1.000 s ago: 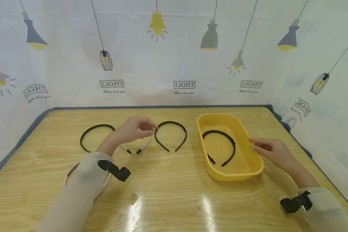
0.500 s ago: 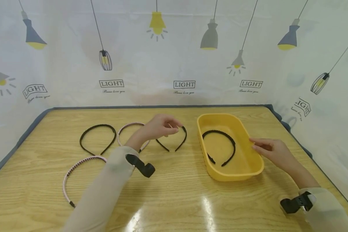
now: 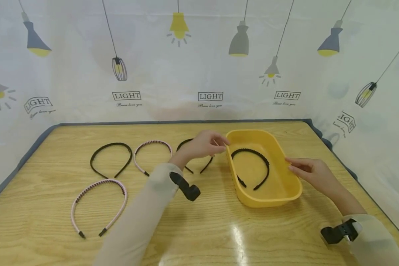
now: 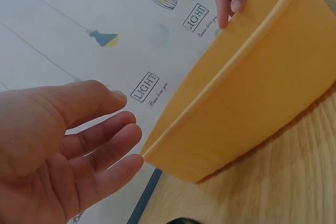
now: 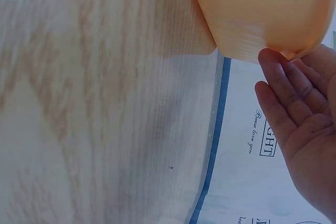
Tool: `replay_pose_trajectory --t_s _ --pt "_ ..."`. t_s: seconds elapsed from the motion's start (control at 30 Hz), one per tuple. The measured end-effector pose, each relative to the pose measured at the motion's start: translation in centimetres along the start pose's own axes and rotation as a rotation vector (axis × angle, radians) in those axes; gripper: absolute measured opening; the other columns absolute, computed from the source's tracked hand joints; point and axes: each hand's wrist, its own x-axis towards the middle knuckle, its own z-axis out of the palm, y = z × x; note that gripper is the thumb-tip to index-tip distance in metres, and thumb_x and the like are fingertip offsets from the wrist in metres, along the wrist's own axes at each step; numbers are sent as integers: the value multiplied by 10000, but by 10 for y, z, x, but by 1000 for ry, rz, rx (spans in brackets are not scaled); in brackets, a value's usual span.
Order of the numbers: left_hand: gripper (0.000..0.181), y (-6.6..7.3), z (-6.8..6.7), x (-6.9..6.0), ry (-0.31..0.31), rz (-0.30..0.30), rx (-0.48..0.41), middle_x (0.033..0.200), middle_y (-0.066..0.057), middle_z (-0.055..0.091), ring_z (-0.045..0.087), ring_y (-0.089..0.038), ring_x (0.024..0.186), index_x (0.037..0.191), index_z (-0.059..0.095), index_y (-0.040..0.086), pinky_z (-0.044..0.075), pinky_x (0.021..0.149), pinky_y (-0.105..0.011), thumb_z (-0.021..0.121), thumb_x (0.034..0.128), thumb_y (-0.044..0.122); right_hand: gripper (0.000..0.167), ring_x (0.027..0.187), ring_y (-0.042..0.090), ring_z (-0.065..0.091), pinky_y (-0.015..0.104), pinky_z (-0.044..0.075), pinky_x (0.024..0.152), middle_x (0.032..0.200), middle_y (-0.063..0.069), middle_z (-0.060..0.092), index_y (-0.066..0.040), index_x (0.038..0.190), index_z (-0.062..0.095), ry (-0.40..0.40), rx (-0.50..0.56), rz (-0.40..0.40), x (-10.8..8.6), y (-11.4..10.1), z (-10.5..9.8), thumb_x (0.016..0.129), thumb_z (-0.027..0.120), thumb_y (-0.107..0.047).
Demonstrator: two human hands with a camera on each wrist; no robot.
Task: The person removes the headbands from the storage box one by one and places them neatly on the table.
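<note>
A yellow plastic basket (image 3: 287, 186) stands on the table with one black headband (image 3: 265, 162) lying in it. My right hand (image 3: 314, 173) pinches its right rim; in the right wrist view some fingers (image 5: 286, 90) lie against the outer wall. My left hand (image 3: 207, 143) is at the basket's left rim, fingers loosely bent and thumb apart, holding nothing. The left wrist view has these fingertips (image 4: 137, 158) right by the basket's corner; whether they touch it I cannot tell. Beneath the left hand another black headband (image 3: 207, 165) is partly hidden.
Left of the arm lie a black headband (image 3: 92, 157), a pink headband (image 3: 135, 150) and a nearer pink headband (image 3: 74, 208) on the wooden table (image 3: 199, 229). A lamp-patterned cloth (image 3: 173, 81) hangs behind the table's far edge.
My left hand has moved right, from above the pink headband, past the black one, to the basket's left rim. The headbands beneath it came into view. My right hand has stayed on the rim.
</note>
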Motion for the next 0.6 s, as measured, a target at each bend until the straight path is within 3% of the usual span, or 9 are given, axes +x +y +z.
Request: replay_pose_trajectory --t_s 0.3,0.43,0.6 --pt "235 5 17 24 -5 6 -53 954 -88 610 599 -302 867 1125 615 38 528 717 -383 579 905 110 374 881 -129 522 125 479 705 1151 225 586 31 1223 568 -2 -17 6 0 1 0 922 566 -191" --pt "231 6 23 33 -5 8 -50 941 -80 619 600 -279 840 1119 626 43 528 682 -317 583 901 105 371 883 -125 522 119 475 705 1151 221 588 27 1224 569 -2 -15 16 0 0 -1 920 570 -186" --pt "233 7 28 41 -8 2 -50 948 -108 627 596 -307 813 1122 625 39 524 693 -352 577 903 103 361 878 -136 514 112 472 699 1152 225 587 29 1223 569 1 -15 13 0 1 0 915 575 -160"
